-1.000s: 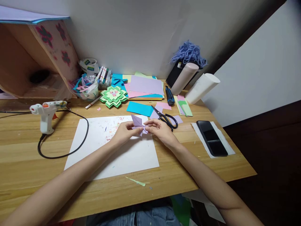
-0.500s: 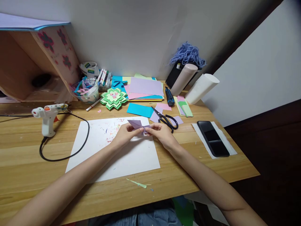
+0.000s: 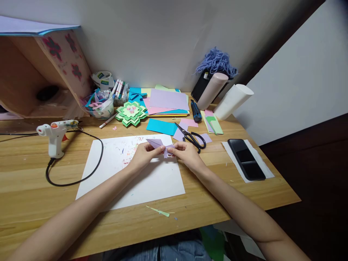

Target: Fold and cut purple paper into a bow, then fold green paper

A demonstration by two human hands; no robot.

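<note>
A small folded piece of lilac paper (image 3: 155, 143) is pinched between both hands above a white sheet (image 3: 152, 185). My left hand (image 3: 143, 154) is closed on its left side, thumb on top, with a pointed flap sticking out beyond the fingers. My right hand (image 3: 187, 154) pinches the right side, its thumb close to the left thumb. The fingers hide part of the folds. Just behind my right hand lie black-handled scissors (image 3: 191, 137), resting partly on lilac paper scraps (image 3: 181, 133).
A glue gun (image 3: 56, 137) with a looping black cord stands at left. Behind are a layered green paper flower (image 3: 131, 114), a blue paper strip (image 3: 161, 127), stacked coloured paper (image 3: 169, 98) and a utility knife (image 3: 195, 111). A phone (image 3: 246, 159) lies at right.
The lilac paper has tilted slightly between my fingers, so more of its folded faces shows near the thumbs. Both hands stay in nearly the same place.
</note>
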